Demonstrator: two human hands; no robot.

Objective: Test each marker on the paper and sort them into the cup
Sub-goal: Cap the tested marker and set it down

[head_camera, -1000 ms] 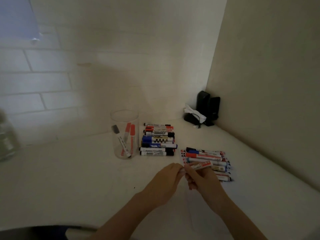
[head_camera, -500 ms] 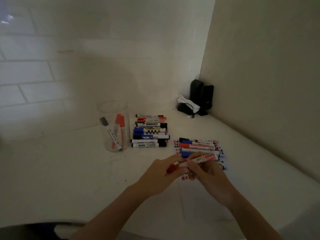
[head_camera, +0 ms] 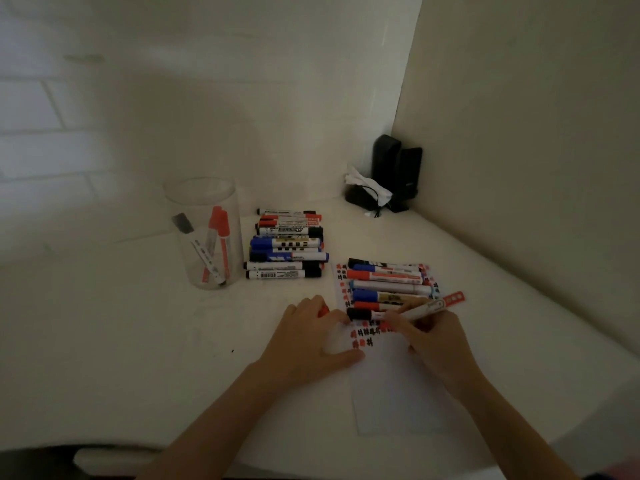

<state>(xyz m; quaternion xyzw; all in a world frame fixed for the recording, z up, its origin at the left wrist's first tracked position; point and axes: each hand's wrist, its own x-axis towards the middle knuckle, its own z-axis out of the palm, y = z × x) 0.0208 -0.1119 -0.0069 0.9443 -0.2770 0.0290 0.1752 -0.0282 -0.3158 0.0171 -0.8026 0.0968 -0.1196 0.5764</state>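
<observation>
Change: you pulled the red cap off; it sits gripped in your left hand.
Right hand: grips the marker, tip down on the paper.
Meaning: testing has started; cup comes after.

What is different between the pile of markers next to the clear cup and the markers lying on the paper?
The pile beside the cup lies on the bare table, stacked in layers; the markers on the paper lie in a single row on the sheet, over red and black test marks. The pile sits right by the clear cup; the paper row lies by the right hand. Both groups mix red, blue and black caps and lie flat, parallel.
</observation>
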